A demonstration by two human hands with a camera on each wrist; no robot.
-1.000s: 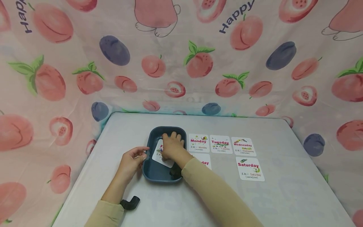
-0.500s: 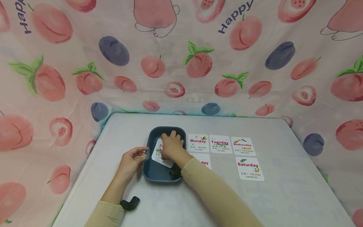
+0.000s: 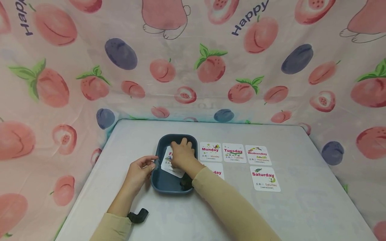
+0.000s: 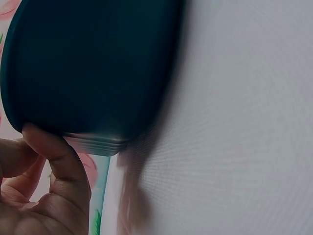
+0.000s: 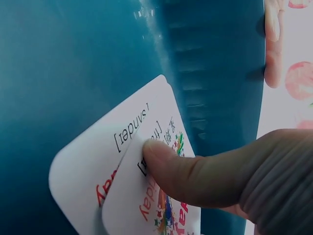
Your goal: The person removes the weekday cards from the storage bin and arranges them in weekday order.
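A dark blue tray (image 3: 167, 184) stands on the white table. My left hand (image 3: 138, 174) pinches its left rim; in the left wrist view the thumb (image 4: 61, 159) is against the tray's edge. Over the tray, my right hand (image 3: 184, 156) holds a white Friday card (image 3: 167, 164). The right wrist view has the thumb (image 5: 190, 176) flat on this card's face, while the other fingers are mostly hidden. Partly beneath the Friday card lies another white card (image 5: 85, 166), its print reading like Sunday.
Right of the tray lie Monday (image 3: 210, 152), Tuesday (image 3: 233, 154) and Wednesday (image 3: 258, 156) cards in a row. Below them are a card half hidden by the right sleeve (image 3: 218, 171) and a Saturday card (image 3: 265, 179). A fruit-printed cloth (image 3: 193, 60) hangs behind.
Both hands keep nearly the same places. The Friday card has shifted very slightly up and left in the tray under the right hand.
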